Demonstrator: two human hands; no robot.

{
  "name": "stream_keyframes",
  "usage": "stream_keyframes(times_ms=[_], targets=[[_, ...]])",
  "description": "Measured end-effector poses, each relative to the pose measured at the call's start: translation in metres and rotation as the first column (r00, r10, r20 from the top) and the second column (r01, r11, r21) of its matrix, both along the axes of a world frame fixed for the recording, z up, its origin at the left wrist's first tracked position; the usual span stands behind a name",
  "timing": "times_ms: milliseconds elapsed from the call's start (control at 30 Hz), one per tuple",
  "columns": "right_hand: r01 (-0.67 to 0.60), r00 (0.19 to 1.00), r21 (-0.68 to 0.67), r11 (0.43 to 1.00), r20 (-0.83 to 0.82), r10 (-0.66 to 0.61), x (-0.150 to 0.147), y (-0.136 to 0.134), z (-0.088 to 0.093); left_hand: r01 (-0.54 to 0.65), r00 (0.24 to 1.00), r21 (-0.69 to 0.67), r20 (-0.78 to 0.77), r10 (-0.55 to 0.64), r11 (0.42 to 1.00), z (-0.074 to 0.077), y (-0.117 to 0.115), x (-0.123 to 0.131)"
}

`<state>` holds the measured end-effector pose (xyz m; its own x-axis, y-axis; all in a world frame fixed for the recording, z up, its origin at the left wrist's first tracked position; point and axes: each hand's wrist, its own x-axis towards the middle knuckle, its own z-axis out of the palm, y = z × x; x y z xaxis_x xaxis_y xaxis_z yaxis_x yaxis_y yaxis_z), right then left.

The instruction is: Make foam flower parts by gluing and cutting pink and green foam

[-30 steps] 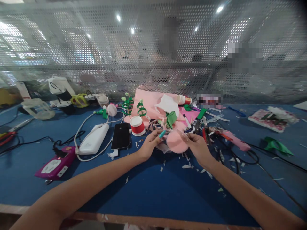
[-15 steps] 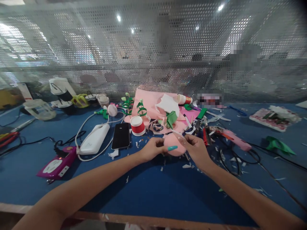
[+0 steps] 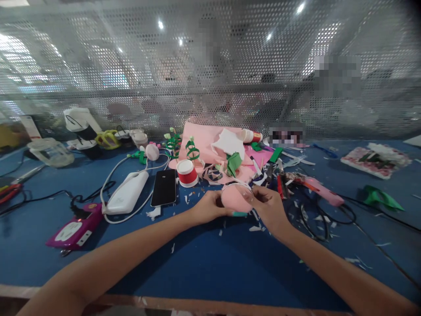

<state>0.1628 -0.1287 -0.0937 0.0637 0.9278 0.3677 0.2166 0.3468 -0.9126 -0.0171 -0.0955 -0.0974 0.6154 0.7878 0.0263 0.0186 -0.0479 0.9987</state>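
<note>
Both hands hold a round pink paper piece [image 3: 236, 199] just above the front middle of the table. A thin white strip or rim runs along its upper edge; I cannot tell which. My left hand [image 3: 208, 207] grips its left side, with a long teal thumbnail along the lower edge. My right hand [image 3: 270, 211] pinches the right upper edge between thumb and fingers. Behind the hands lie cut pink paper [image 3: 205, 138], a white paper piece [image 3: 228, 142] and a crumpled green piece [image 3: 233, 163]. A red-and-white paper cup [image 3: 187, 173] stands upside down to the left.
Left on the blue table [image 3: 197, 272] are a black phone [image 3: 163, 188], a white power bank [image 3: 128, 192] and a purple power strip [image 3: 77, 228] with cords. A pink glue gun [image 3: 317, 191] lies right. Paper scraps are scattered about; a perforated metal screen [image 3: 184, 66] rises behind.
The pink piece has tilted, so the white edge along its top shows more. My left thumb has shifted down to its lower edge. The view has moved slightly.
</note>
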Motion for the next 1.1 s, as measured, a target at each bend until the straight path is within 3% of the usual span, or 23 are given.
stream_keyframes(times_ms=[167, 333, 567, 800, 1100], targets=[[-0.011, 0.989, 0.079, 0.997, 0.147, 0.000, -0.002, -0.004, 0.004, -0.048, 0.991, 0.102, -0.120, 0.060, 0.994, -0.012, 0.005, -0.003], [-0.048, 0.957, 0.230, 0.972, 0.289, -0.021, 0.000, -0.007, 0.008, -0.031, 0.995, 0.105, -0.094, 0.041, 0.994, -0.008, 0.003, -0.003], [0.007, 0.960, 0.273, 0.962, 0.266, -0.083, 0.002, -0.006, 0.010, -0.064, 0.994, 0.046, 0.093, 0.059, 0.997, -0.001, 0.002, -0.002], [-0.045, 0.933, 0.394, 0.918, 0.346, -0.103, 0.001, -0.008, 0.012, -0.058, 0.996, 0.081, 0.065, 0.053, 0.995, 0.000, 0.002, -0.003], [-0.085, 0.926, 0.415, 0.906, 0.369, -0.083, 0.004, -0.007, 0.011, -0.058, 0.997, 0.144, 0.065, 0.049, 0.988, -0.003, 0.004, -0.003]])
